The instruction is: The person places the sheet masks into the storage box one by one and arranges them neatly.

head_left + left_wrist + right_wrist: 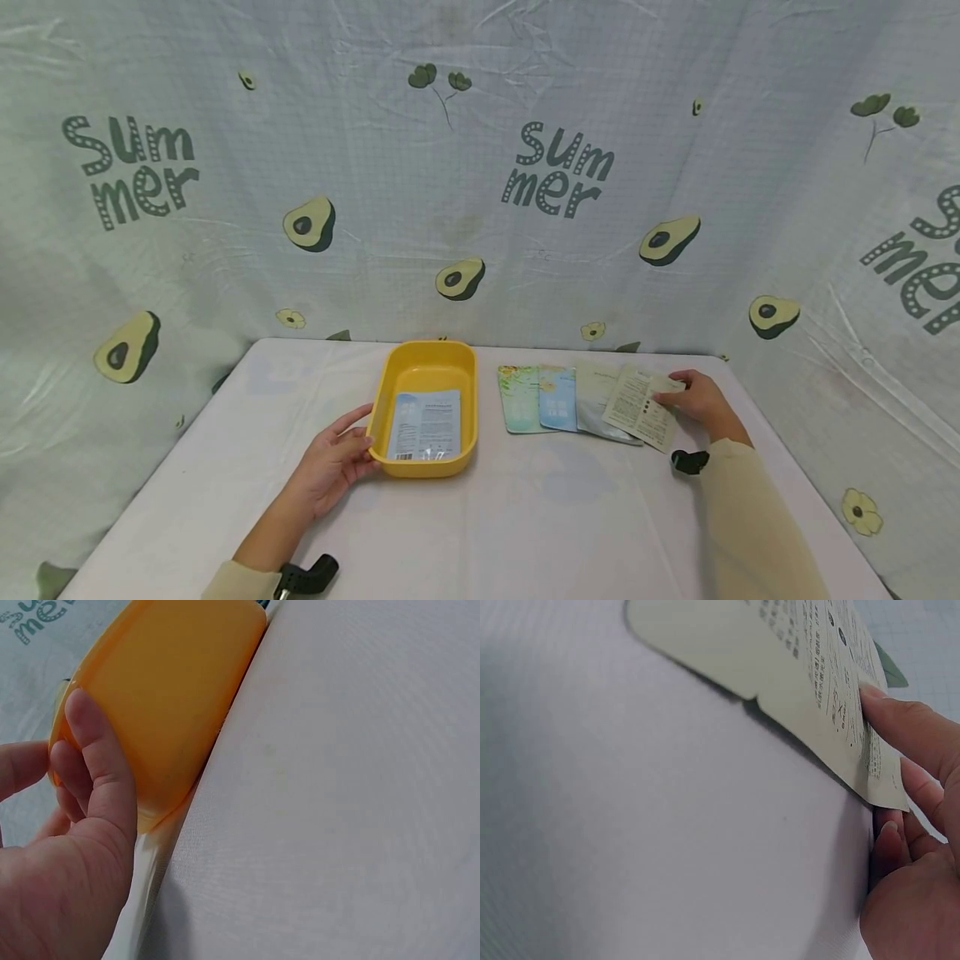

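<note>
A yellow plastic tray [431, 367] stands left of the table's middle, with a pale blue flat sachet [425, 425] lying inside. My left hand [337, 467] pinches the tray's near left rim; in the left wrist view, thumb and fingers meet over the edge of the tray [172, 697]. To the right, my right hand [699, 398] pinches the outer corner of a cream printed sachet [637, 404]. Its thumb lies on top and fingers tuck beneath that sachet [832, 690], whose corner is lifted. The sachet's left side overlaps a silvery sachet [596, 404].
Left of the silvery sachet lie a blue sachet [557, 400] and a green floral sachet [521, 400], overlapping in a row. A white cloth covers the table [540, 525]. Behind it hangs a printed avocado curtain [360, 150]. Each wrist wears a black strap piece [688, 462].
</note>
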`<action>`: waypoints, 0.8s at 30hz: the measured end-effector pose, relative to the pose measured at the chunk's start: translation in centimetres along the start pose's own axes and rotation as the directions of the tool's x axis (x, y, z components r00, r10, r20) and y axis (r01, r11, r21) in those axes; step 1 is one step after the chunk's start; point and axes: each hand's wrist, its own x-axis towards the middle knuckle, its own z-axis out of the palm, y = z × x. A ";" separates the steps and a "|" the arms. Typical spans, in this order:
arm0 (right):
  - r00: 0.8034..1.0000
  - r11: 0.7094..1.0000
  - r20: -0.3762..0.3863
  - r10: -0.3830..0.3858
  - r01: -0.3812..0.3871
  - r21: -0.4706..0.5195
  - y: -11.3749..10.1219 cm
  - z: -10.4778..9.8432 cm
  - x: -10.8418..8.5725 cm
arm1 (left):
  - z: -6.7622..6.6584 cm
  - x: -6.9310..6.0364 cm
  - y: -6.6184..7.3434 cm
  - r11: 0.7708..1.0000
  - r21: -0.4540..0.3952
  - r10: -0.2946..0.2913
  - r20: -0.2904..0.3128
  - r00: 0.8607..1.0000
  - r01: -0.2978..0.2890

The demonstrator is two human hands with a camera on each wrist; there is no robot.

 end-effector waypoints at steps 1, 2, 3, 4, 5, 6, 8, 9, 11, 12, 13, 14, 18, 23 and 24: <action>1.000 1.000 -0.002 -0.002 0.002 -0.001 0.0 0.0 0.0 | 0.0 0.0 0.0 1.000 0.000 -0.005 -0.003 1.000 0.005; 1.000 1.000 -0.003 -0.004 0.004 -0.002 0.1 0.0 0.0 | 0.0 0.0 0.0 1.000 0.001 -0.008 -0.004 1.000 0.008; 1.000 1.000 -0.004 -0.009 0.009 -0.002 0.1 0.1 0.0 | 0.0 0.0 -0.1 1.000 0.002 -0.009 -0.006 1.000 0.009; 1.000 1.000 -0.004 -0.011 0.011 -0.002 0.1 0.1 -0.1 | 0.0 0.0 -0.1 1.000 0.001 -0.010 -0.008 1.000 0.010; 1.000 1.000 -0.005 -0.014 0.014 -0.003 0.1 0.1 -0.1 | 0.0 0.0 -0.1 1.000 0.002 -0.012 -0.007 1.000 0.012; 1.000 1.000 -0.005 -0.016 0.016 -0.004 0.1 0.1 -0.2 | -0.1 0.0 -0.1 1.000 0.004 -0.013 -0.005 1.000 0.013; 1.000 1.000 -0.005 -0.023 0.023 -0.005 0.1 0.2 -0.3 | -0.2 0.0 -0.1 1.000 0.004 -0.014 -0.001 1.000 0.014; 1.000 1.000 -0.005 -0.025 0.025 -0.003 0.1 0.2 -0.4 | -0.2 0.0 -0.1 1.000 0.003 -0.013 -0.001 1.000 0.013; 0.999 0.999 -0.008 -0.035 0.035 -0.004 0.2 0.3 -0.5 | -0.2 0.0 -0.1 1.000 0.000 -0.014 0.000 1.000 0.014; 0.999 0.999 -0.009 -0.042 0.042 -0.007 0.2 0.3 -0.5 | -0.2 0.0 -0.1 1.000 -0.002 -0.015 0.000 1.000 0.015; 0.999 0.999 -0.012 -0.048 0.048 -0.011 0.2 0.3 -0.6 | -0.2 0.0 -0.1 1.000 -0.003 -0.016 0.000 1.000 0.016; 0.999 0.999 -0.013 -0.052 0.052 -0.010 0.2 0.3 -0.6 | -0.2 0.0 -0.1 1.000 -0.003 -0.017 0.001 1.000 0.017; 0.997 0.997 -0.019 -0.074 0.074 -0.013 0.4 0.4 -0.8 | -0.1 -0.1 -0.1 1.000 -0.002 -0.019 0.002 1.000 0.019; 0.994 0.994 -0.036 -0.106 0.105 -0.018 0.4 0.4 -0.9 | -0.1 0.0 -0.1 1.000 -0.008 -0.021 0.004 1.000 0.021; 0.993 0.994 -0.039 -0.107 0.107 -0.019 0.4 0.3 -1.0 | -0.1 0.0 0.0 1.000 -0.008 -0.022 0.005 1.000 0.022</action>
